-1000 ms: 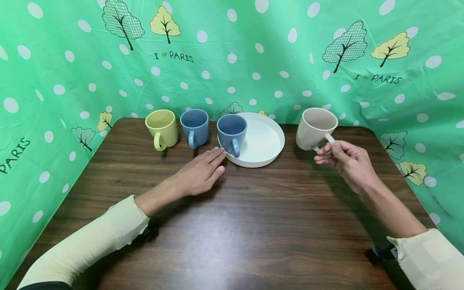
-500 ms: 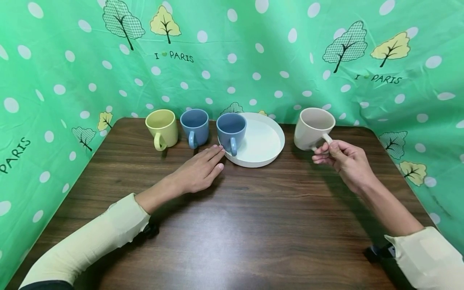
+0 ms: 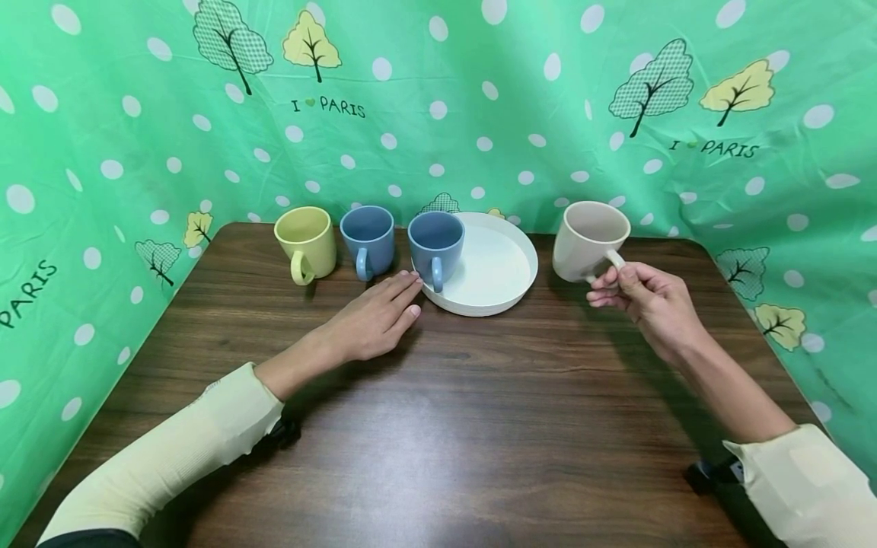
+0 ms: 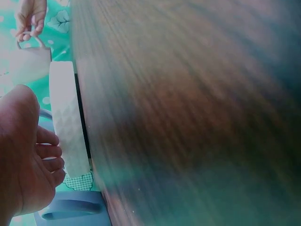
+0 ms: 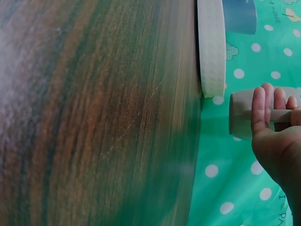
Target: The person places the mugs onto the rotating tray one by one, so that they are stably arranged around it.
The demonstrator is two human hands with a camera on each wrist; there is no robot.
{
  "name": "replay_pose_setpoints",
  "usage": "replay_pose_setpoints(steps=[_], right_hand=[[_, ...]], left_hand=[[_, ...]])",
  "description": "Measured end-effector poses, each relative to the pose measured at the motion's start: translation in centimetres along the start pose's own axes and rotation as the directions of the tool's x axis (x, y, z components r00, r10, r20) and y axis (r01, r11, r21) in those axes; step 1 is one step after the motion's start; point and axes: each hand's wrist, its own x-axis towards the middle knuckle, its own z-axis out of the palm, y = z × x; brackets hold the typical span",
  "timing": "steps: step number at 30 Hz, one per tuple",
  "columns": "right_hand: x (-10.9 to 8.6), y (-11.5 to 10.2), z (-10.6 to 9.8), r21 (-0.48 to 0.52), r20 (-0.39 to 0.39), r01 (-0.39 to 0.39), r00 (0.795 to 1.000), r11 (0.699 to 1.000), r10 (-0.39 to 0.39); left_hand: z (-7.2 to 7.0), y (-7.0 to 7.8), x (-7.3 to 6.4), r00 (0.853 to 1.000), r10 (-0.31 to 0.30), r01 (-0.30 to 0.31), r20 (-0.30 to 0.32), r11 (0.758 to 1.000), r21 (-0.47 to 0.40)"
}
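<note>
My right hand [image 3: 654, 304] pinches the handle of an off-white mug [image 3: 582, 247] between thumb and fingers. In the right wrist view this mug [image 5: 241, 115] is raised clear of the table. My left hand [image 3: 373, 320] has its fingers extended, back of the hand up, with fingertips right at the left rim of a round white tray [image 3: 496, 266]. Beside those fingertips a blue mug [image 3: 428, 255] stands upright over the tray's left side, handle toward me. In the left wrist view, fingers [image 4: 49, 150] lie against the tray wall [image 4: 68, 108], and the hand partly hides the blue mug.
A second blue mug [image 3: 377, 255] and a yellow mug [image 3: 318, 255] stand in a row at the left back of the brown wooden table [image 3: 479, 426]. Close behind the table's far edge hangs a green dotted curtain [image 3: 425, 91].
The off-white mug has moved slightly left with my right hand. The blue mug at the tray and my left hand have shifted a little left and away. The tray has stayed put.
</note>
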Motion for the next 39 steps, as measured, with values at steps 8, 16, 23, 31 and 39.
replay_pose_setpoints(steps=[8,16,23,31,39], right_hand=[[0.1,-0.1,0.1,-0.007,0.001,-0.004,1.0,1.0,0.004],[0.3,-0.2,0.3,-0.01,0.011,-0.012,1.0,1.0,0.012],[0.5,-0.3,0.6,-0.009,0.019,-0.013,1.0,1.0,0.013],[0.9,-0.4,1.0,-0.013,0.028,-0.007,1.0,1.0,0.007],[1.1,-0.5,1.5,-0.022,0.036,-0.008,0.999,1.0,0.008]], left_hand=[[0.0,0.2,-0.4,1.0,-0.001,0.001,0.011,1.0,-0.003],[0.0,1.0,-1.2,0.998,-0.006,0.006,0.058,1.0,-0.008],[0.1,1.9,-1.6,0.998,0.03,-0.029,0.053,0.999,-0.019],[0.1,3.2,-1.8,0.996,0.07,-0.069,0.052,0.997,-0.02],[0.3,3.8,-1.8,0.993,0.105,-0.104,0.058,0.994,-0.026]])
